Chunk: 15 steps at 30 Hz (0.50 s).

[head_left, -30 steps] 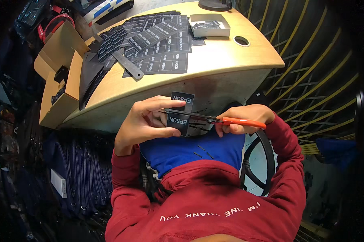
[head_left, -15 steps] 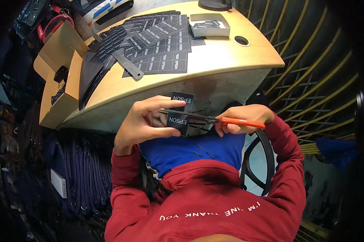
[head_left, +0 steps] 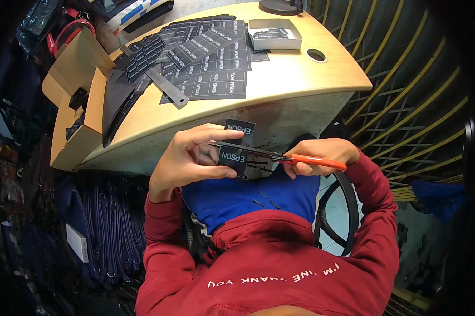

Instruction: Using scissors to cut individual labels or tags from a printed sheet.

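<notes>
My left hand [head_left: 180,158] pinches black label pieces with pale print between thumb and fingers. The upper label piece [head_left: 247,127] lies under a fingertip; the lower label piece [head_left: 232,161] rests against the thumb. Between them run the blades of a pair of scissors with orange handles [head_left: 317,162], pointing left toward my left palm. My right hand [head_left: 329,149] is closed round those handles. Whether the two pieces are still joined behind the blades cannot be made out. Thin dark offcuts [head_left: 263,200] lie on the blue cloth over my lap.
Beyond my hands stands a wooden table [head_left: 300,79] bearing overlapping black label sheets [head_left: 216,84], a metal ruler [head_left: 167,88] and a white box [head_left: 276,43] of cut pieces. An open cardboard box [head_left: 93,100] sits at its left end. Dark strapped goods [head_left: 108,226] fill the lower left.
The label pieces and the scissors have shifted very slightly right. Both hands keep the same grip.
</notes>
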Motion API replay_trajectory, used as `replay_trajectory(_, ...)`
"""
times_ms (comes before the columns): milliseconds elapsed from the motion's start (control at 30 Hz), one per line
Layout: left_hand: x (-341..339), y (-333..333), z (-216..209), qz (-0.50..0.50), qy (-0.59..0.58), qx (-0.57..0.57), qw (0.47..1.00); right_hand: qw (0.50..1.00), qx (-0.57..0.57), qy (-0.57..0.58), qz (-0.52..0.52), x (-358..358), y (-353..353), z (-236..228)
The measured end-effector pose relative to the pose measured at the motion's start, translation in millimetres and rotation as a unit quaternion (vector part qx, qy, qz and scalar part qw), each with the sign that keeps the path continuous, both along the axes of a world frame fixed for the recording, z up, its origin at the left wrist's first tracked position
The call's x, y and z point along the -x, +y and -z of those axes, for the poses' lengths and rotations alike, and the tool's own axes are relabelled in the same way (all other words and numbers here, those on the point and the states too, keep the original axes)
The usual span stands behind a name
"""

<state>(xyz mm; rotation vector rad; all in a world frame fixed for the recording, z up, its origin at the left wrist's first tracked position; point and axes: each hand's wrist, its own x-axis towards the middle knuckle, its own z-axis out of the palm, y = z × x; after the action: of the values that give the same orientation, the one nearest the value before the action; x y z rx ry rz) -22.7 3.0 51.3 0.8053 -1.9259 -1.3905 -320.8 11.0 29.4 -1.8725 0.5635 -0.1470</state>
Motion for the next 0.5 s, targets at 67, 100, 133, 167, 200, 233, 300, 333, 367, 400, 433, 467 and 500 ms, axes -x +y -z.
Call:
replay_trajectory(67,-1.0,-1.3,0.7,0.004,0.001,0.017,1.000,1.000,0.002,-0.008,0.003,-1.6,-0.4,0.3)
replay_trajectory(100,-1.7,-1.7,0.9,0.003,0.001,0.017,1.000,1.000,0.002,-0.008,0.002,-1.8,-1.2,0.9)
replay_trajectory(133,-2.5,-2.0,1.1,0.003,0.001,0.013,1.000,1.000,-0.004,0.004,0.007,-1.6,-2.0,2.0)
replay_trajectory(167,-3.0,-2.5,1.5,0.004,0.001,0.010,1.000,1.000,-0.009,0.016,0.013,-1.6,-2.5,2.9)
replay_trajectory(200,-3.2,-2.8,1.5,0.004,0.001,0.009,1.000,1.000,-0.010,0.017,0.013,-2.4,-2.7,2.5)
replay_trajectory(233,-3.1,-3.1,1.2,0.006,0.009,0.000,1.000,1.000,-0.010,0.015,0.014,-3.6,-2.5,1.6)
replay_trajectory(300,-3.8,-2.9,1.1,0.006,0.017,-0.009,1.000,1.000,-0.011,0.015,0.014,-5.2,-2.5,1.5)
replay_trajectory(333,-4.4,-2.7,1.3,0.006,0.022,-0.019,1.000,1.000,-0.014,0.011,0.018,-5.9,-2.6,2.2)
replay_trajectory(367,-5.2,-2.6,1.4,0.006,0.027,-0.029,0.999,1.000,-0.017,0.007,0.021,-6.8,-3.0,2.6)
replay_trajectory(400,-5.9,-2.4,1.5,0.005,0.027,-0.029,0.999,1.000,-0.017,0.007,0.020,-7.9,-3.3,1.5)
replay_trajectory(433,-6.7,-2.3,1.6,0.005,0.027,-0.028,0.999,0.999,-0.024,0.010,0.021,-9.3,-3.3,-0.8)
replay_trajectory(467,-7.1,-2.3,2.1,0.005,0.026,-0.027,0.999,0.999,-0.031,0.014,0.023,-10.0,-3.2,-2.3)
replay_trajectory(500,-6.6,-1.5,0.5,0.004,0.027,-0.028,0.999,0.999,-0.032,0.014,0.023,-9.9,-3.4,-2.7)
